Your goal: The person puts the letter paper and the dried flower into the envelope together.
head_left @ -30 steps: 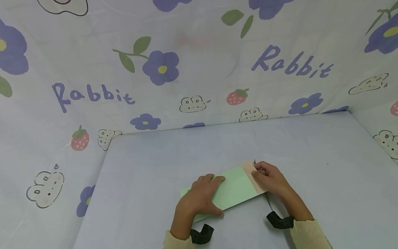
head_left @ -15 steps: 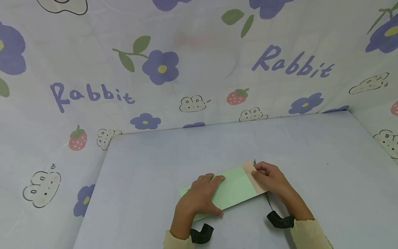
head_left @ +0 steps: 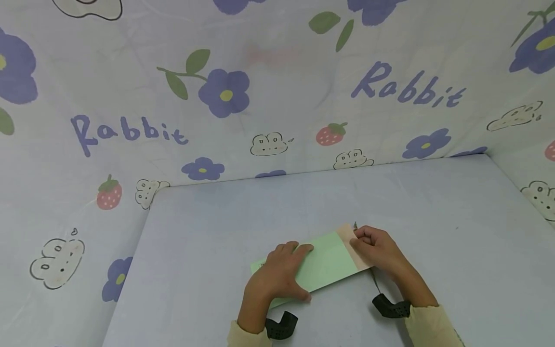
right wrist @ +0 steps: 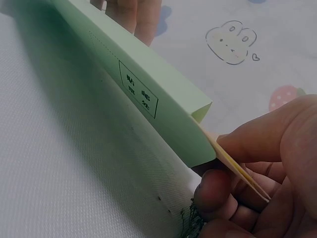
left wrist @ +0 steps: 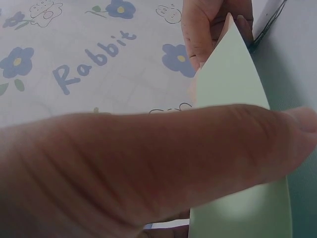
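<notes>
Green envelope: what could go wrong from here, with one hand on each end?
The right hand pinches only the tan sheet sticking out of the green envelope; a skewed push could crease it. The left hand presses the other end, which may hinder sliding. The envelope is tilted off the table and could slip.

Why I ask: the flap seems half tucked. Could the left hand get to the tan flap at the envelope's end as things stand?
Probably yes: the left hand rests on the green envelope, nothing lying between it and the tan flap, though the right hand already pinches that flap.
</notes>
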Available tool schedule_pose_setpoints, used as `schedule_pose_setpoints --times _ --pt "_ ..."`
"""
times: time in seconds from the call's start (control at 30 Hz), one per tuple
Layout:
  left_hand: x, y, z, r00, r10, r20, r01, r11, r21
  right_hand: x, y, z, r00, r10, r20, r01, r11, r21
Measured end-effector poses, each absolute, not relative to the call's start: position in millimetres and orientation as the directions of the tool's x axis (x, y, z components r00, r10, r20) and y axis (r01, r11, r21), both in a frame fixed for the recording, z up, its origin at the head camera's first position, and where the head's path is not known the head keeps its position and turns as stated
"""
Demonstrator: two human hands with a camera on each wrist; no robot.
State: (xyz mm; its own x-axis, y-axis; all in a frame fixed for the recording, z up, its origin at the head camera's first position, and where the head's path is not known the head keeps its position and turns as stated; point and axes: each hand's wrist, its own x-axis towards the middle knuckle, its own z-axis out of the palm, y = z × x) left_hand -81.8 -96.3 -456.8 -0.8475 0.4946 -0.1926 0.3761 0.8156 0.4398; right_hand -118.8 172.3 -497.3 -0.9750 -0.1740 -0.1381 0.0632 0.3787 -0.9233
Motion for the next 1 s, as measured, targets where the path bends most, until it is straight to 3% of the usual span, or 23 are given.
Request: schedule_pose_setpoints --times 1.0 --pt "-81.2 -94.6 -457.9 -0.847 0.495 -0.195 0.374 0.814 0.444 -119.1 171.2 -496.3 -0.972 -0.187 -0.144 0.065 0.376 -0.924"
